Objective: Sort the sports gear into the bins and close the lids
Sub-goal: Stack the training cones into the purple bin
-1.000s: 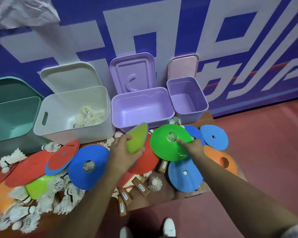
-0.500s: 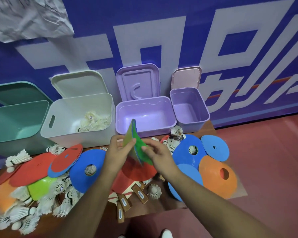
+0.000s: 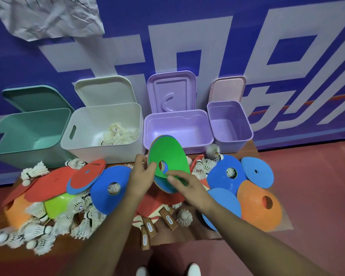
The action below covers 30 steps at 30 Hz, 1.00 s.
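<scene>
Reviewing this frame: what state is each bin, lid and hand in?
Teal bin: open, nothing visible inside.
White bin: open, shuttlecocks inside.
Large purple bin: open, empty.
Small purple bin: open, empty.
Purple lid: upright behind its bin.
Left hand: grips cone stack.
Right hand: fingers touching green cone.

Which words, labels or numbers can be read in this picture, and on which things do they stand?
Nothing reads whole.
Blue wall: large white characters, cut off by the frame; unreadable.
Paddle handles: small white labels, too blurred to read.
Purple lid: a raised curve like "C", seemingly a moulded shape, not print.
</scene>
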Each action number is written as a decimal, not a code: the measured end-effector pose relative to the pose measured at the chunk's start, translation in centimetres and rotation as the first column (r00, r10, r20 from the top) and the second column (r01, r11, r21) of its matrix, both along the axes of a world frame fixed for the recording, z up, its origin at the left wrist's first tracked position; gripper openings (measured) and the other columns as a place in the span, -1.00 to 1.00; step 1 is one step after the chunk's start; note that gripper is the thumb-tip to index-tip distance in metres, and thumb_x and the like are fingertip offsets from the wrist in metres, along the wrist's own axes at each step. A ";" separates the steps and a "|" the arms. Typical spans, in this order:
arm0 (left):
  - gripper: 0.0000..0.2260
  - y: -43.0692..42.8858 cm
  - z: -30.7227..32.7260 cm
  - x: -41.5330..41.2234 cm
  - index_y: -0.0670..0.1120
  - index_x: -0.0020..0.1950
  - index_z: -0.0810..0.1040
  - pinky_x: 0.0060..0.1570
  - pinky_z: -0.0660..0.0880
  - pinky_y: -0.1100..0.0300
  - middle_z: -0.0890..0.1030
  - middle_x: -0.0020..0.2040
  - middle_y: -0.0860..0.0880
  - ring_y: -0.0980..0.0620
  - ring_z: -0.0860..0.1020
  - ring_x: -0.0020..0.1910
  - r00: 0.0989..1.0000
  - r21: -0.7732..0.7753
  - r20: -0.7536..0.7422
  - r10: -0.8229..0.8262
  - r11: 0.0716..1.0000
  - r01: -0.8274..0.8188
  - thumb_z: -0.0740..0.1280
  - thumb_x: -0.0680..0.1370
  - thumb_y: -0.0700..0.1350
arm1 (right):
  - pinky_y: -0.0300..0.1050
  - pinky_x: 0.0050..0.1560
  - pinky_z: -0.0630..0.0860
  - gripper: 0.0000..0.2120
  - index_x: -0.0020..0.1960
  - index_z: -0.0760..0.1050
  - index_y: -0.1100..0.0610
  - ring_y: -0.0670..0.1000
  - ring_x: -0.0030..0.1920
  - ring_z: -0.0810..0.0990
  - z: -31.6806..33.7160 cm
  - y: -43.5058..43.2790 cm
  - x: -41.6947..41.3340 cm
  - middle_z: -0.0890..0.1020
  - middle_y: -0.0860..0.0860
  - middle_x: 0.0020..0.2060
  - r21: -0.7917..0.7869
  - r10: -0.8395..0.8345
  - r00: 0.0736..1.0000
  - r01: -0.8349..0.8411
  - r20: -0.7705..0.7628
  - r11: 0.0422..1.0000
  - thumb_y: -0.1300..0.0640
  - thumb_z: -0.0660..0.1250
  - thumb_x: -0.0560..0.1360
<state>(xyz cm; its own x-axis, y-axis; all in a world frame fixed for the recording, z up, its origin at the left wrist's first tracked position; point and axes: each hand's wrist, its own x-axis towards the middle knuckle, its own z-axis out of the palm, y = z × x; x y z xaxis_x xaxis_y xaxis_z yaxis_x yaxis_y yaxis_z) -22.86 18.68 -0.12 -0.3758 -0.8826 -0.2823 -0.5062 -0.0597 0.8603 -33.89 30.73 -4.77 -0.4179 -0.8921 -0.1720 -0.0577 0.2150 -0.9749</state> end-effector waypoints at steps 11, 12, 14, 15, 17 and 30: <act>-0.82 1.5 -0.8 0.2 0.07 0.02 0.57 0.08 0.56 -0.05 0.68 0.00 0.03 -0.02 0.63 0.02 0.953 0.389 -0.296 0.056 0.919 0.067 0.22 0.62 -0.18 | 0.15 0.08 0.61 -0.74 0.28 0.49 0.15 0.10 0.03 0.68 -2.7 2.8 -4.4 0.67 0.08 0.10 0.264 -0.411 0.812 0.325 0.415 0.908 0.18 0.28 0.61; -0.84 1.4 -1.0 0.2 0.07 -0.02 0.58 0.08 0.56 -0.01 0.69 -0.05 0.07 0.01 0.64 0.00 0.975 0.300 -0.223 -0.006 0.951 0.075 0.24 0.61 -0.15 | 0.12 0.08 0.62 -0.75 0.28 0.50 0.13 0.09 0.04 0.68 -2.5 2.9 -4.5 0.67 0.07 0.12 0.234 -0.418 0.814 0.351 0.402 0.907 0.19 0.27 0.61; -0.90 0.9 -1.3 0.4 0.02 -0.04 0.59 0.00 0.56 0.07 0.68 -0.10 0.04 0.05 0.63 -0.11 0.995 0.111 -0.042 -0.085 0.990 0.090 0.27 0.61 -0.08 | -0.06 0.05 0.62 -0.77 0.25 0.49 0.07 -0.02 0.03 0.66 -1.8 3.2 -4.8 0.65 0.01 0.11 0.160 -0.439 0.859 0.410 0.264 0.898 0.20 0.26 0.61; -0.84 0.6 -1.2 0.4 -0.07 -0.02 0.59 -0.08 0.57 0.07 0.68 -0.12 -0.04 0.04 0.62 -0.20 0.998 0.064 0.010 -0.069 0.996 0.068 0.27 0.61 -0.02 | -0.13 0.04 0.61 -0.78 0.24 0.49 0.05 -0.08 0.02 0.64 -1.2 3.3 -4.9 0.65 -0.03 0.09 0.104 -0.450 0.881 0.438 0.146 0.893 0.20 0.25 0.61; -0.62 0.0 -0.7 0.4 -0.21 0.02 0.55 -0.22 0.60 0.10 0.66 -0.16 -0.17 -0.05 0.62 -0.28 0.999 0.177 -0.017 0.040 0.983 -0.036 0.22 0.62 0.11 | -0.12 0.05 0.56 -0.80 0.22 0.50 0.05 -0.11 0.03 0.60 -0.4 3.5 -5.3 0.64 -0.07 0.03 -0.033 -0.438 0.893 0.437 -0.104 0.899 0.19 0.24 0.61; -0.71 -3.5 0.2 -0.7 -0.37 0.34 0.37 -0.21 0.64 0.14 0.67 0.00 -0.21 -0.02 0.69 -0.15 0.790 0.627 -0.533 0.304 0.768 0.128 0.10 0.63 -0.33 | -0.16 0.01 0.55 -0.44 0.35 0.42 0.19 0.00 0.03 0.58 1.5 0.5 -7.2 0.56 0.16 0.19 -0.117 -0.295 0.956 0.294 0.015 0.949 0.54 0.16 0.42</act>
<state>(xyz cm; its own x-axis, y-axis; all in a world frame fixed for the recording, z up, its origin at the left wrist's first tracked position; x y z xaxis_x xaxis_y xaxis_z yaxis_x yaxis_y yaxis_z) -23.58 15.20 0.10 -0.5790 -0.6331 -0.5138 0.1084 -0.6844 0.7210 -41.09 31.27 -3.28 -0.6653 -0.7431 -0.0724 -0.0118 0.1075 -0.9941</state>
